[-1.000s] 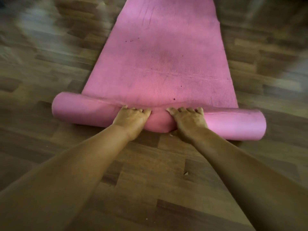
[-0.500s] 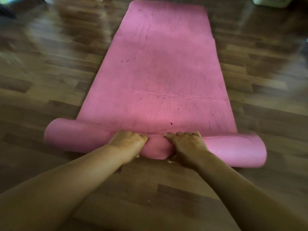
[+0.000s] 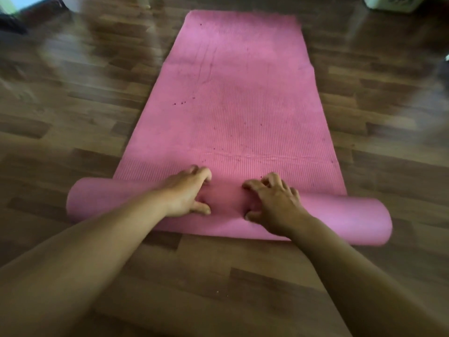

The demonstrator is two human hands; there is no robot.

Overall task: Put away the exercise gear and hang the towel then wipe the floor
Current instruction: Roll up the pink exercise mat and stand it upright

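Pink mat (image 3: 238, 113) on wooden floor (image 3: 73, 132)

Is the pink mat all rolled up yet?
No, partly. Both hands, left hand and right hand, rest on the roll; most of the mat lies flat on the floor.

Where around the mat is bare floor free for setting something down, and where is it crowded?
Bare wooden floor runs along the left of the pink yoga mat, and more to its right. Floor nearer than the rolled end shows between the forearms. The middle of the roll is crowded: left hand and right hand grip it. A white object takes the far right corner.
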